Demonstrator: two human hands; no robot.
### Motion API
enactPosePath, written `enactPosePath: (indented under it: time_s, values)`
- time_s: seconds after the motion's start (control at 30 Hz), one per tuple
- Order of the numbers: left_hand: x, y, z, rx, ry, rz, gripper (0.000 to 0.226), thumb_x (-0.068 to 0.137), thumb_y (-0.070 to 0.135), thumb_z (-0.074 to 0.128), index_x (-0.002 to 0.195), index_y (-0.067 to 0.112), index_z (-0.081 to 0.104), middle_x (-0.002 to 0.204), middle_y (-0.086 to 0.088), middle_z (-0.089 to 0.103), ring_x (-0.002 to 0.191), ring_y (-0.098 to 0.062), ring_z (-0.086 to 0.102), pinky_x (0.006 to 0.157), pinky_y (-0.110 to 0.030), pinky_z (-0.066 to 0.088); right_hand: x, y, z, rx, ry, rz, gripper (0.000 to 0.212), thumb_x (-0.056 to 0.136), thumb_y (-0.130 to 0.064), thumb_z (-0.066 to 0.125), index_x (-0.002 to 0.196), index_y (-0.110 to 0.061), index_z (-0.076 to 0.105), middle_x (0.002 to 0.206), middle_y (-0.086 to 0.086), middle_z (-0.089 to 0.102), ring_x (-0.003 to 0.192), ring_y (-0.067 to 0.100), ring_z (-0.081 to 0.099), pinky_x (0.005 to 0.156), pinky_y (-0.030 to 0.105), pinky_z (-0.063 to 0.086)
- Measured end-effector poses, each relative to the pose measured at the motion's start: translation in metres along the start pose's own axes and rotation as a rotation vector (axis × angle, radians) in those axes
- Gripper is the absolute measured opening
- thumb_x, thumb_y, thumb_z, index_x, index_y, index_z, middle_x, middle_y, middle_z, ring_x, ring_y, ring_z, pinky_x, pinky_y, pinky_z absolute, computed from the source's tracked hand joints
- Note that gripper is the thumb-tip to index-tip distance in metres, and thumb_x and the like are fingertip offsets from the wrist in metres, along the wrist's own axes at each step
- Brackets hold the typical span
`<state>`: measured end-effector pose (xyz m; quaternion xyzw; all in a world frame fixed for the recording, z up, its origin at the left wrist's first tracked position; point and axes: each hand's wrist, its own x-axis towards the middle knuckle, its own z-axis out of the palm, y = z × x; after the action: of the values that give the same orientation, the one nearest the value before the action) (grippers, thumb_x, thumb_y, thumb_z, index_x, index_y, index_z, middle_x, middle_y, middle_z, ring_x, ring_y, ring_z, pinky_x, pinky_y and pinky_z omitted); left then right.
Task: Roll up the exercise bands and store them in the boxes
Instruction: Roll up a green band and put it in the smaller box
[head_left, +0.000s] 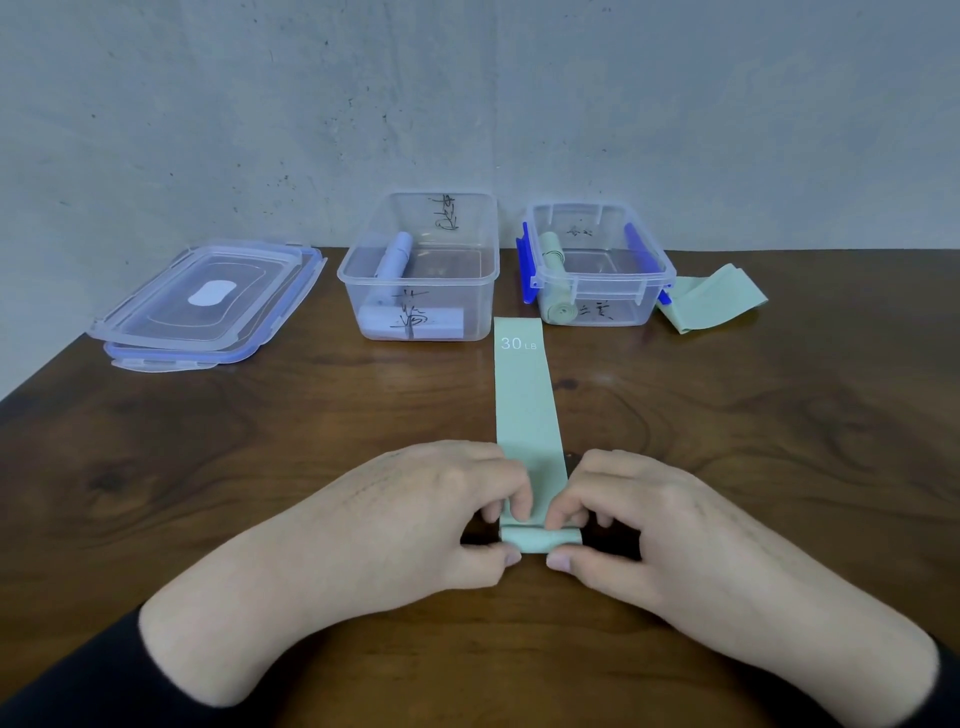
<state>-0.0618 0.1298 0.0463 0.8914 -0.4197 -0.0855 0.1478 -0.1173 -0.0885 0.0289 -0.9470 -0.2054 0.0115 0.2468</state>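
Observation:
A pale green exercise band (525, 400) marked "30 LB" lies flat on the wooden table, running away from me. Its near end is folded into a small roll. My left hand (431, 514) and my right hand (639, 519) pinch that roll from either side, thumbs at the front and fingers on top. Behind stand two clear boxes. The left box (483, 291) holds rolled lilac bands (395, 254). The right box (660, 275), with blue clips, holds rolled green bands (556, 275). Another green band (711, 301) lies loose to the right of it.
Two clear lids with blue rims (208, 301) are stacked at the back left of the table (208, 467). A grey wall stands right behind the boxes. The table's left edge slants inward at the near left.

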Motion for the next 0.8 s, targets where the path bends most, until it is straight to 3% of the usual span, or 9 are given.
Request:
enactPosePath:
  time_s: [0.37, 0.53, 0.8]
  values:
    - [0.0006, -0.0011, 0.0020, 0.012, 0.016, -0.012, 0.018, 0.087, 0.052, 0.058, 0.097, 0.038, 0.058, 0.092, 0.019, 0.049, 0.090, -0.001, 0.046, 0.068, -0.012, 0.036, 0.0013, -0.0033, -0.0002, -0.003, -0.008, 0.028, 0.013, 0.091, -0.050, 0.058, 0.099, -0.042, 0.066, 0.098, -0.023, 0.051, 0.104, -0.001, 0.047, 0.081, 0.011, 0.040]
    - [0.0005, -0.0008, 0.0013, 0.007, 0.028, -0.007, 0.015, 0.088, 0.049, 0.058, 0.095, 0.037, 0.060, 0.091, 0.020, 0.049, 0.090, -0.001, 0.047, 0.069, -0.012, 0.037, 0.0014, -0.0047, -0.0003, -0.009, -0.021, 0.034, 0.014, 0.087, -0.053, 0.063, 0.093, -0.049, 0.052, 0.097, -0.024, 0.049, 0.103, 0.000, 0.046, 0.083, 0.013, 0.040]
    - [0.0008, -0.0002, 0.0001, 0.014, 0.025, -0.011, 0.015, 0.087, 0.050, 0.058, 0.095, 0.037, 0.055, 0.096, 0.020, 0.049, 0.092, -0.001, 0.046, 0.070, -0.011, 0.036, 0.0014, -0.0051, -0.0007, -0.002, -0.020, 0.030, 0.008, 0.091, -0.051, 0.056, 0.095, -0.045, 0.060, 0.101, -0.022, 0.049, 0.106, 0.003, 0.046, 0.085, 0.015, 0.041]
